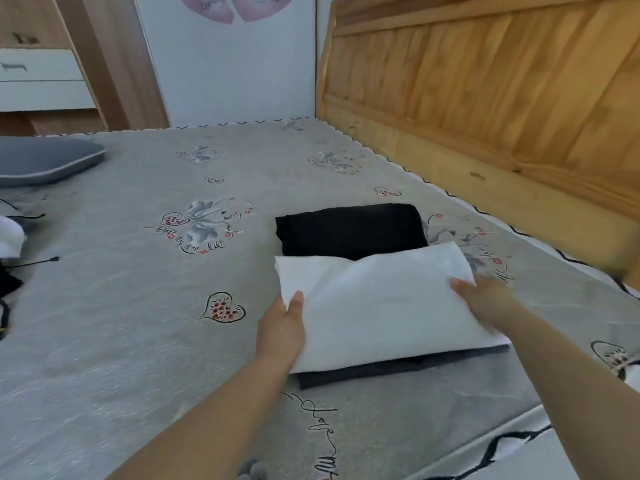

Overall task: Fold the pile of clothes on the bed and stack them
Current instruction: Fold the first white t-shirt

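A folded white garment point(377, 303) lies over a folded dark grey garment point(398, 367) near the front of the bed point(138, 306). My left hand point(282, 329) grips the white garment's left edge, thumb on top. On its right edge my right hand point(485, 299) holds it the same way, fingers under the cloth. Just behind sits a folded black garment point(353, 230), its near edge covered by the white one. At the far left edge lies a loose pile of white and black clothes point(8, 258), mostly out of frame.
A wooden headboard point(485, 98) runs along the right side of the bed. A grey pillow point(45, 161) lies at the back left. A wooden wardrobe with a white drawer point(41, 67) stands beyond the bed.
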